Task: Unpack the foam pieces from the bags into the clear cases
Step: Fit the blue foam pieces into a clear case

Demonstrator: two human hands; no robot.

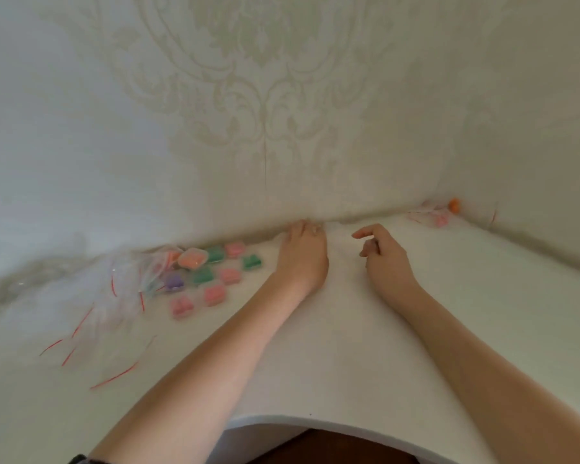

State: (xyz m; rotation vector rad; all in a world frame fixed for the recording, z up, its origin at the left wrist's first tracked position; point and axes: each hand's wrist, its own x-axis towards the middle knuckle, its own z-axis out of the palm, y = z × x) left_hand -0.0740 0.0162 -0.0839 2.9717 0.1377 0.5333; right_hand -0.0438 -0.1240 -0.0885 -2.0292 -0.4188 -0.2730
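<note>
I see small clear plastic cases point(211, 274) on the white table point(349, 346), left of both hands, each holding pink, green, purple or orange foam. Empty clear zip bags point(108, 303) lie beside them. Left hand point(303, 259) flat, fingers straight at the wall edge. Right hand point(384, 254) loosely curled, empty.

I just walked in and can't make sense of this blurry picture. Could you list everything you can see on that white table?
Filled clear cases: about ten, holding pink, green, purple and orange foam, clustered left of the hands near the wall.
Plastic bags: a loose pile, clear with red strips, far left; count unclear.
More bags: clear with red strips, some pink inside, far right corner.
Orange piece: one, far right corner by the wall.
Table: one, white.
Left hand: resting flat at the wall edge.
Right hand: fingers loosely curled, holding nothing.
</note>
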